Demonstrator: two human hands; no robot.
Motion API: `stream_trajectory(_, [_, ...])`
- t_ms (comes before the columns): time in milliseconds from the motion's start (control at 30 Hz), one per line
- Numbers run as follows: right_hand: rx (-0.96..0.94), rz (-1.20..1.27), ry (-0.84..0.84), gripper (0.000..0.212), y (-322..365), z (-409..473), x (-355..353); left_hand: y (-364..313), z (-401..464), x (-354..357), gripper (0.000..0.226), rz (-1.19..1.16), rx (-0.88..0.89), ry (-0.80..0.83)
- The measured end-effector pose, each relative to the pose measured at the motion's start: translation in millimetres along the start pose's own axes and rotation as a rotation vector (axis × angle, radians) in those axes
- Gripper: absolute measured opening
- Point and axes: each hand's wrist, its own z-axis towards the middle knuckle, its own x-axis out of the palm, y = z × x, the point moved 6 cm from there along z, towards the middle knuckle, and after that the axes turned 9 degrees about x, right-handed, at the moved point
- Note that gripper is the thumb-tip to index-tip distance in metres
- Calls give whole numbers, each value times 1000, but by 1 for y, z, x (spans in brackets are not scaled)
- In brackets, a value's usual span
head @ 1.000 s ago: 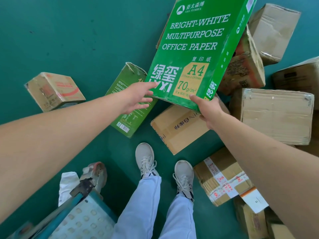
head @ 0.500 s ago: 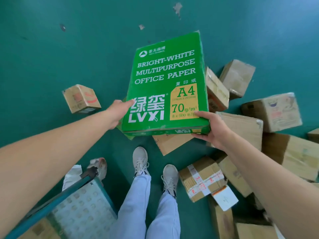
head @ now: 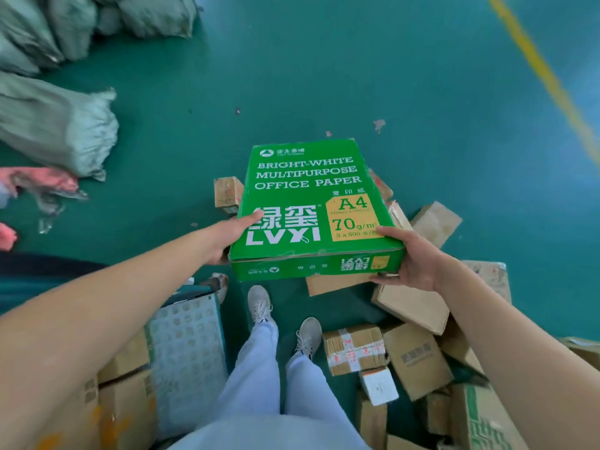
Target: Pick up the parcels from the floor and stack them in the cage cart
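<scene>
Bright, even light; edges perhaps motion-blurred.

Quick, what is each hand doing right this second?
Left hand: grips the left side of the green cardboard office-paper box, thumb on top.
Right hand: grips the box's near right corner, thumb on top.

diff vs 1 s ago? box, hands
The green office paper box has swung from tilted high on one corner to lying flat, label up, lifted in front of the person. Left hand and right hand kept hold of its near corners throughout. The brown parcels remain on the floor.
</scene>
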Motion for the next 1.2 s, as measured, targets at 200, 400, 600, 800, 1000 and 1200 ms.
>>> stream_trajectory(200, [-2, -249, 40, 47, -15, -45, 29, 77, -50, -46, 117, 30, 4, -41])
stream_trajectory(400, [1, -449, 41, 62, -40, -69, 63, 111, -171, -29, 73, -86, -13, -7])
stream_trajectory(600, [33, -634, 102, 65, -90, -89, 99, 183, -236, -26, 54, -211, -83, -35])
stream_trajectory(800, [102, -757, 138, 52, -182, -111, 137, 289, -323, -13, 51, -243, -110, -139])
stream_trajectory(1000, [71, -1011, 213, 48, -270, -147, 219, 418, -427, -15, 63, -393, -118, -236])
stream_trajectory(1200, [99, -1201, 324, 51, -342, -163, 319, 518, -526, -16, 55, -588, -81, -394])
